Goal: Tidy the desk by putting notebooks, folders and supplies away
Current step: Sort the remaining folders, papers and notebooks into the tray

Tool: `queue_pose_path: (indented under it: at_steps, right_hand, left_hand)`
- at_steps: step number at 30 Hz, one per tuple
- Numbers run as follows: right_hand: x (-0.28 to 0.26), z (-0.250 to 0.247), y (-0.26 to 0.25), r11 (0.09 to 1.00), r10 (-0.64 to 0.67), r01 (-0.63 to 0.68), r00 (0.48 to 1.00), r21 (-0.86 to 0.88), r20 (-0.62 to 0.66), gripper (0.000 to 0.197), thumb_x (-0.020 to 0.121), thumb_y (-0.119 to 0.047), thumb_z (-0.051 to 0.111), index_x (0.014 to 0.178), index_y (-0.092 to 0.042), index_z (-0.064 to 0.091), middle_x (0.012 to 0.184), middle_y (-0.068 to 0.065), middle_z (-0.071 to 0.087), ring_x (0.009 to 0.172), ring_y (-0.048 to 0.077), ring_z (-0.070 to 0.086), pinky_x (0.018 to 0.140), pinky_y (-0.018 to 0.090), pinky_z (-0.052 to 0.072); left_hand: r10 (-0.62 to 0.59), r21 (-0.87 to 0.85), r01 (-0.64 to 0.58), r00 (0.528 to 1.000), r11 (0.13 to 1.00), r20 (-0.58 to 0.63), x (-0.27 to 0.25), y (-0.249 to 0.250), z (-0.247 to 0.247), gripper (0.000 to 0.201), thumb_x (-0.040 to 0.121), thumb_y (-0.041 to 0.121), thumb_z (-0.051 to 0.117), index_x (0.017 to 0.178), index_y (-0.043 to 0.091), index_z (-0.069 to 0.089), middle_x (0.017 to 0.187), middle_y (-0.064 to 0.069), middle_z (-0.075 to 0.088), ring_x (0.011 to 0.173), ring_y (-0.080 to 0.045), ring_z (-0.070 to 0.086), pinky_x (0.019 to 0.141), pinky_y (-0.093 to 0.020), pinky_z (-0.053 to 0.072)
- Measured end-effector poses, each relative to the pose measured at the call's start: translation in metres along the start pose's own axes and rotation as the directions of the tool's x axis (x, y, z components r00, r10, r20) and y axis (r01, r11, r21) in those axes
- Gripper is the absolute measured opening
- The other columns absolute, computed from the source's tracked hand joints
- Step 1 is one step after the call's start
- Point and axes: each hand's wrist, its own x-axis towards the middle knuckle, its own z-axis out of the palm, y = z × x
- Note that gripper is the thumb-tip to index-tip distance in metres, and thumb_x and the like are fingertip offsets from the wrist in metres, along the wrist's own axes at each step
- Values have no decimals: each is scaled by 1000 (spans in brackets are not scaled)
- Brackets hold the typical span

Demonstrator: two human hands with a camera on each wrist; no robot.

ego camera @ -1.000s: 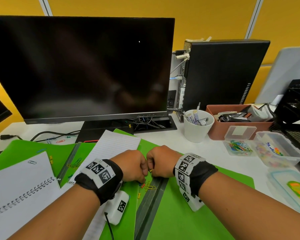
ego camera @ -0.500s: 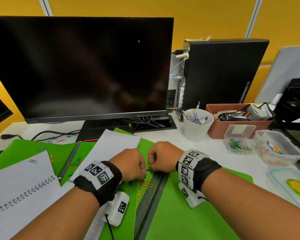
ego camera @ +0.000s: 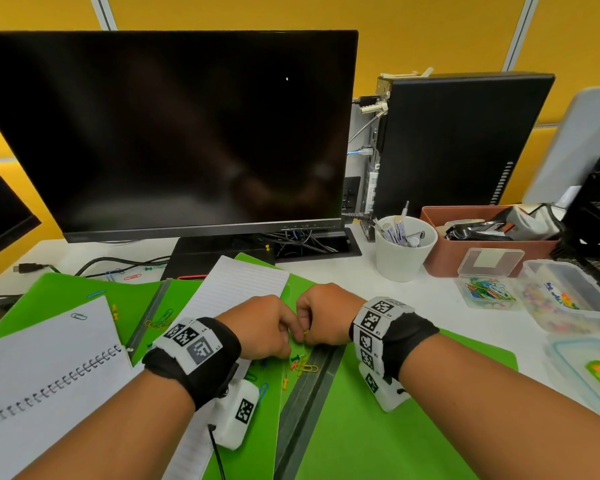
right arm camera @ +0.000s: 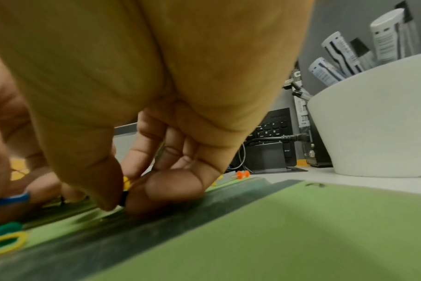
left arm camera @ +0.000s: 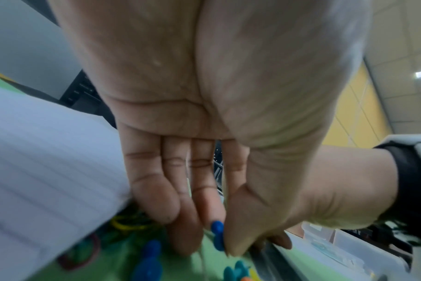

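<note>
Two hands meet over loose pins (ego camera: pixel 297 359) on a green folder (ego camera: pixel 378 427), right hand (ego camera: pixel 323 315) nearer the clip box (ego camera: pixel 487 292). Left hand (left arm camera: pixel 204 171) pinching a blue pin (left arm camera: pixel 218 235). Right thumb and finger closed on a yellow pin (right arm camera: pixel 126 183). No legible writing.

The head view looks down and forward over the flat green plastic folder (ego camera: pixel 378 427). Both wrist views sit close above that folder (left arm camera: pixel 123 252) (right arm camera: pixel 289 228), sharing its scattered pins.
</note>
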Motion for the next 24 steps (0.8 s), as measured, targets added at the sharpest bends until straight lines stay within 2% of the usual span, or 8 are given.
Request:
queue_pose_path:
  at_steps: [3,7,12,16,20,24]
  right_hand:
    - [-4,-5,7,997,20,-18,999,72,-31,23,76,-13,83,75,-26,64,78,-12,63,70,4,56,65,23,48]
    - [-14,-8,17,992,41,-34,998,124,-56,14,77,-9,79,82,-19,71,76,-12,63,67,2,56,60,19,45]
    - [-29,-18,35,991,78,-68,993,119,-89,13,77,-11,80,84,-18,72,78,-11,64,68,2,57,57,18,42]
    - [-39,-25,50,986,119,-104,986,127,-115,11,78,-10,80,84,-16,73,76,-12,64,67,2,57,58,18,43]
    - [-49,-29,59,980,151,-132,981,149,-123,11,78,-9,80,87,-14,74,76,-11,64,69,3,58,60,18,45]
    - [-62,-31,70,971,180,-154,974,181,-135,12,80,-8,78,89,-13,74,76,-13,63,69,0,58,59,16,44]
  left_hand:
    - [18,18,-18,1000,1000,23,1,7,3,31,79,12,75,102,32,80,86,6,75,64,-1,60,65,-17,51]
    - [13,104,-14,1000,994,10,5,16,14,27,79,16,77,102,31,80,88,8,74,70,0,59,60,-13,43]
    - [23,137,-24,1000,990,9,7,24,16,17,81,17,79,96,25,81,84,12,72,76,-1,64,64,-12,44]
    - [26,153,-23,1000,988,-15,9,27,18,11,82,16,77,89,24,80,83,14,72,80,0,65,73,-15,51]
    - [26,164,-23,999,986,-18,10,34,18,8,81,15,78,85,21,79,80,13,71,76,-1,65,74,-20,55]
    - [15,148,-6,998,989,-57,18,40,8,7,78,17,79,80,23,78,81,13,73,78,-1,66,77,-22,57]
